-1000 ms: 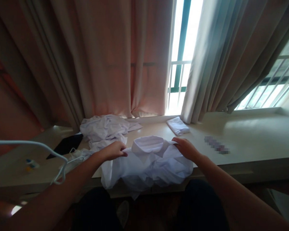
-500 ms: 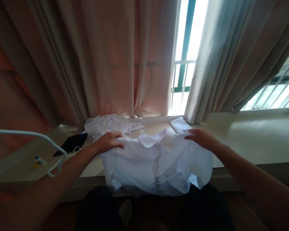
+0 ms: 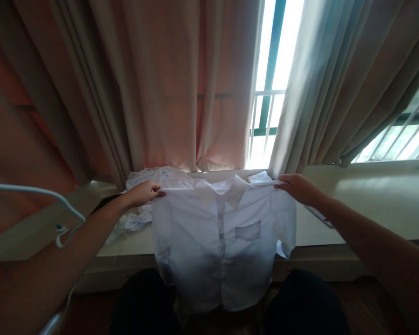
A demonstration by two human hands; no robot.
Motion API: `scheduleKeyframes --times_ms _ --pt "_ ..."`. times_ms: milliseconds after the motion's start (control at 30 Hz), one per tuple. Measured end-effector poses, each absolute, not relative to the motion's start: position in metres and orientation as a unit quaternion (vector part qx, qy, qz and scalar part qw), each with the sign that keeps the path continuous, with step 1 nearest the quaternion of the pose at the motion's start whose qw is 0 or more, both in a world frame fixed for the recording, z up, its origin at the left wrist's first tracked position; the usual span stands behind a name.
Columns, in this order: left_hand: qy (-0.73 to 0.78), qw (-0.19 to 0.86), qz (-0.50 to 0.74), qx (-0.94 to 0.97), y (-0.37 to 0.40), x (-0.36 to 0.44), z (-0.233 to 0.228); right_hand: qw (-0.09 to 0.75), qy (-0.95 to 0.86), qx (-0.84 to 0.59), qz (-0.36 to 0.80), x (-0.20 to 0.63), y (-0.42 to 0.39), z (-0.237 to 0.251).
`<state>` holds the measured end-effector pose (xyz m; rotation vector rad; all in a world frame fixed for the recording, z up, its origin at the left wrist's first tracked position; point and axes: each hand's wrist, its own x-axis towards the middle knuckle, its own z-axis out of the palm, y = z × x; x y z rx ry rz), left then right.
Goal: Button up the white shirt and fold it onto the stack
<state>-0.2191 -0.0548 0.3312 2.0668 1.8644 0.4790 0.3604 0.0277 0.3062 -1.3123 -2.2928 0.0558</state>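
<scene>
A white short-sleeved shirt (image 3: 195,232) hangs spread between my hands, its front with collar, button strip and chest pocket facing me. My left hand (image 3: 147,191) pinches it at the shoulder on the left. At the opposite shoulder, my right hand (image 3: 295,186) has its fingers closed on the cloth. The shirt's lower part drops past the ledge's front edge, between my knees. Behind my left hand lies a crumpled heap of white cloth (image 3: 164,176). Behind the right shoulder, a folded white cloth (image 3: 259,177) shows in part.
A pale ledge (image 3: 363,200) runs below long curtains (image 3: 167,93) and a barred window (image 3: 270,107). A flat phone-like object (image 3: 319,216) lies by my right forearm. On the left, a white cable (image 3: 38,190) crosses in front of my arm, and a dark flat item (image 3: 106,203) is partly hidden.
My hands have moved slightly up and apart, drawing the shirt taut. Its bunched front has dropped open, so the pocket and button strip show. Both hands keep hold.
</scene>
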Motion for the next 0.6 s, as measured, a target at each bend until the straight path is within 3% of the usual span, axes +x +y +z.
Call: scheduleKeyframes --times_ms 233,433,600 --pt "0.639 0.023 0.397 0.659 -0.066 -0.186 0.32 0.437 -0.751 -0.494 0.009 0.349 0.016 0.319" --pt "0.65 -0.026 0.305 0.695 -0.063 -0.19 0.31 0.32 -0.795 -0.511 -0.06 0.364 0.019 0.304" --pt "0.642 0.004 0.321 0.696 -0.048 -0.208 0.308 0.413 -0.768 -0.482 -0.09 0.376 0.021 0.296"
